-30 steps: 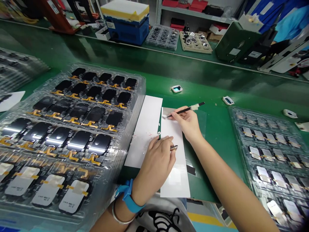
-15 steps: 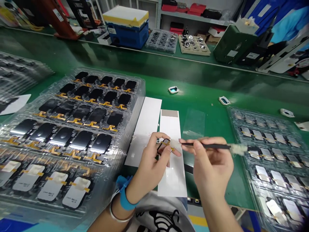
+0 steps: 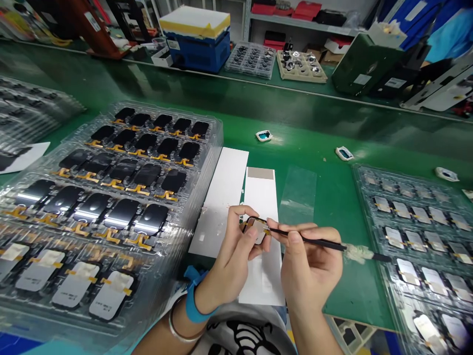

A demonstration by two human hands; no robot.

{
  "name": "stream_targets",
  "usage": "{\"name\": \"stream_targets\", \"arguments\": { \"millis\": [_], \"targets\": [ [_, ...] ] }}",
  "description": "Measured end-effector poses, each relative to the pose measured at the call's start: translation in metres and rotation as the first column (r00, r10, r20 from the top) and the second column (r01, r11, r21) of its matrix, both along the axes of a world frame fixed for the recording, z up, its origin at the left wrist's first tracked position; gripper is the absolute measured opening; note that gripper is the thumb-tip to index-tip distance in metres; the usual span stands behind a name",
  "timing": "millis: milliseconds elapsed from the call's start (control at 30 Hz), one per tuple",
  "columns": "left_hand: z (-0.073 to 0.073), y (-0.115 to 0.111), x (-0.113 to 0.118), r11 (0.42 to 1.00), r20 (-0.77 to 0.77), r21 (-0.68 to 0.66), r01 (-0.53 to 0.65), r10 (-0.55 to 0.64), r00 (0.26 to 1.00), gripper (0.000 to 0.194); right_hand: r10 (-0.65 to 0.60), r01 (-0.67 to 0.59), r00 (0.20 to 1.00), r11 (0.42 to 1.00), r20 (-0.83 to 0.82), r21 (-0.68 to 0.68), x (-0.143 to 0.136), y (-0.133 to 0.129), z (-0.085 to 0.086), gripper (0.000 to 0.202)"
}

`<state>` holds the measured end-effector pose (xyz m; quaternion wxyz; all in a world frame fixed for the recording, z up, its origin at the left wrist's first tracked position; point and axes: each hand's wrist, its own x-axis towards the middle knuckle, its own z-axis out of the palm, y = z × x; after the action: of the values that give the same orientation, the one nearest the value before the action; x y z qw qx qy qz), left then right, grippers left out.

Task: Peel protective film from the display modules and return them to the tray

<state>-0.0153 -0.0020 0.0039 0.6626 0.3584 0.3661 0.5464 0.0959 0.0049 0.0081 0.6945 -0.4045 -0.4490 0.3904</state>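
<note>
— State of the hands?
— Both closed. Left hand pinching a small dark-rimmed panel between thumb and fingers; right hand gripping a slim black tool, tip close to a yellow tab on the panel. Contact there hard to tell.
— Any risk?
— Probably a torn tab or scratched panel, from too hard a push with the tip. Or a dropped panel, from a loose pinch.
— And underneath?
— A white strip reaching the tabletop's front edge, with a white sheet just beside.
— Farther out?
— Dark screens in a clear tray leftward; pale-backed parts toward the right edge.
</note>
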Motion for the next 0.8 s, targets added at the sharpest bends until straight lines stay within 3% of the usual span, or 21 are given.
{"name": "stream_targets", "arguments": {
  "millis": [467, 800],
  "targets": [
    [-0.0025, -0.0019, 0.0026, 0.996, 0.023, 0.072, -0.047, 0.045, 0.999, 0.01, 0.009, -0.009, 1.0, 1.0, -0.014, 0.02, -0.0008, 0.0004, -0.0026, 0.015],
    [-0.0024, 0.0011, 0.0041, 0.982, -0.107, 0.134, -0.132, 0.147, 0.983, 0.009, 0.024, -0.022, 1.0, 0.994, -0.017, 0.103, -0.0028, -0.0015, -0.0029, 0.019]
  ]
}}
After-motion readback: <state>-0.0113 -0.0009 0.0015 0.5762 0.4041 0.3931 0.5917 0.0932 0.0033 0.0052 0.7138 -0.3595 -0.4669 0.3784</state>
